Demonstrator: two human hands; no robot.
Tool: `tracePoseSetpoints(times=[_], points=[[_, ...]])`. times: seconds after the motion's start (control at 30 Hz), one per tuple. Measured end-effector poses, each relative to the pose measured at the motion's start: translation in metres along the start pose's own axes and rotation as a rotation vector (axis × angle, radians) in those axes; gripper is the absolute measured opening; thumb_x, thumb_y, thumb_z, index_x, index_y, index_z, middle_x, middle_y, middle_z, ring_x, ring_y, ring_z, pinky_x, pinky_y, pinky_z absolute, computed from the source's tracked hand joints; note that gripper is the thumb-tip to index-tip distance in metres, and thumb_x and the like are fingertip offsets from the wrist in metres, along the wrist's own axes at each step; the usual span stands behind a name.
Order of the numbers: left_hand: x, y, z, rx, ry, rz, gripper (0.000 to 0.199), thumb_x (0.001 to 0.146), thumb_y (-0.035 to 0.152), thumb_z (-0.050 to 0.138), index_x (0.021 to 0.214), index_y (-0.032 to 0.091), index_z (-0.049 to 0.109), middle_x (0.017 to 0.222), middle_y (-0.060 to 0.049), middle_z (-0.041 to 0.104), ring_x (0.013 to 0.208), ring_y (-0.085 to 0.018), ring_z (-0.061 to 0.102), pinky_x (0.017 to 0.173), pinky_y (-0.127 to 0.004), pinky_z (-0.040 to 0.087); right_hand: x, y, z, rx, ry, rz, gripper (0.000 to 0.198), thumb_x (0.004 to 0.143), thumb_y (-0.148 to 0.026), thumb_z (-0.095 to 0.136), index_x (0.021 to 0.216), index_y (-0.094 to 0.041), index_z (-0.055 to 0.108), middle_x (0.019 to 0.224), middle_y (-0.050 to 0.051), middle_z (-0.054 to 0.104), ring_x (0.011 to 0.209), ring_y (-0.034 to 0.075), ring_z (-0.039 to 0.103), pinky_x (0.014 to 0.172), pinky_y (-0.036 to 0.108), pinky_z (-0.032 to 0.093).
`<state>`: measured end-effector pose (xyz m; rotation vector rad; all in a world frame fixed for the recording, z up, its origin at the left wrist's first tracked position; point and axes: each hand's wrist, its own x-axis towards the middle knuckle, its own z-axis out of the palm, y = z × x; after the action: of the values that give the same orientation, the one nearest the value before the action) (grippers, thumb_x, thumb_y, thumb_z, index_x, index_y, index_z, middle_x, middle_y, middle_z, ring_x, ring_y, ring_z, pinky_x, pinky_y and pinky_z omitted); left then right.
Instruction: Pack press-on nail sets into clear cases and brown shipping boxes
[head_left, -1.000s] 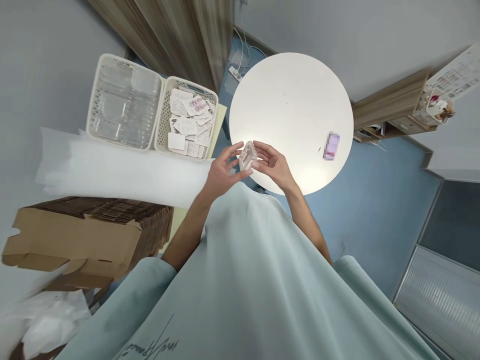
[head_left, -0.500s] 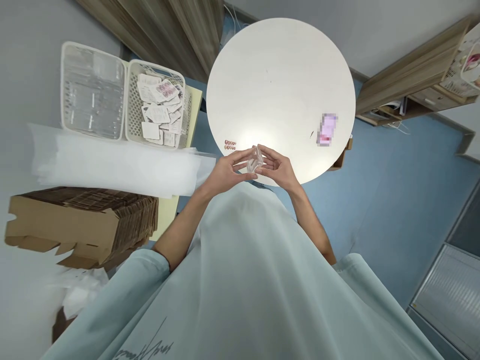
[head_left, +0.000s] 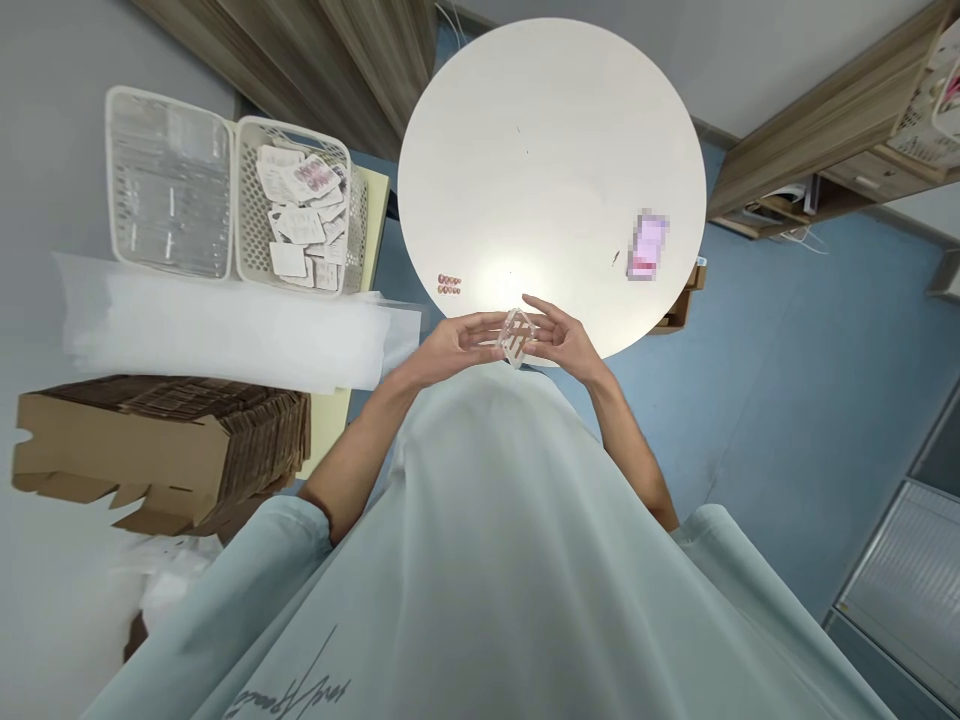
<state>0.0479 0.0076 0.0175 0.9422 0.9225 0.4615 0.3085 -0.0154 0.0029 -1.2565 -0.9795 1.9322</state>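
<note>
Between my two hands, over the near edge of the round white table (head_left: 540, 130), is a small clear plastic box (head_left: 516, 338). My left hand (head_left: 459, 346) grips its left side, thumb at the front and fingers behind. On the opposite side my right hand (head_left: 564, 340) pinches the box, with the index finger raised off it. The box is tilted, with a corner toward me, and fingers show through its walls. A small set of reddish press-on nails (head_left: 449, 285) lies on the table just beyond my left hand.
A blurred-out pink and purple item (head_left: 648, 246) lies at the table's right. Off to the left stand a basket of clear boxes (head_left: 116, 180), a basket of printed cards (head_left: 251, 235), a stack of white translucent sheets (head_left: 225, 335) and folded cardboard boxes (head_left: 127, 445).
The clear box has been turned so a corner points toward me. My right index finger has lifted away from it. The view has shifted slightly.
</note>
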Motion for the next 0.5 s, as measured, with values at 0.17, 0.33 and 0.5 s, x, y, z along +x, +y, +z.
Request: tracePoseSetpoints(times=[0.17, 0.33, 0.5], points=[[-0.002, 0.006, -0.014, -0.083, 0.058, -0.034, 0.076, 0.081, 0.08, 0.095, 0.132, 0.025, 0.089, 0.144, -0.018, 0.083, 0.136, -0.046, 0.08, 0.121, -0.065, 0.063, -0.002, -0.007, -0.004, -0.017, -0.017, -0.033, 0.078, 0.076, -0.075, 0.103, 0.137, -0.033, 0.08, 0.151, 0.009, 0.08, 0.134, 0.037, 0.082, 0.115, 0.056, 0.071], [0.003, 0.006, -0.024, -0.081, 0.171, -0.032, 0.076, 0.096, 0.088, 0.075, 0.127, 0.02, 0.089, 0.144, -0.019, 0.083, 0.129, -0.044, 0.083, 0.115, -0.063, 0.068, 0.001, -0.002, -0.002, -0.077, 0.039, -0.009, 0.079, 0.07, -0.07, 0.107, 0.133, -0.03, 0.081, 0.125, 0.006, 0.087, 0.113, 0.03, 0.086, 0.109, 0.051, 0.072], [0.006, -0.001, -0.032, -0.157, 0.287, -0.015, 0.075, 0.109, 0.078, 0.067, 0.149, 0.016, 0.076, 0.143, -0.021, 0.083, 0.135, -0.039, 0.08, 0.119, -0.058, 0.065, 0.003, 0.004, 0.011, -0.098, 0.095, -0.05, 0.069, 0.067, -0.063, 0.111, 0.118, -0.029, 0.081, 0.105, 0.002, 0.085, 0.1, 0.024, 0.084, 0.102, 0.044, 0.072]])
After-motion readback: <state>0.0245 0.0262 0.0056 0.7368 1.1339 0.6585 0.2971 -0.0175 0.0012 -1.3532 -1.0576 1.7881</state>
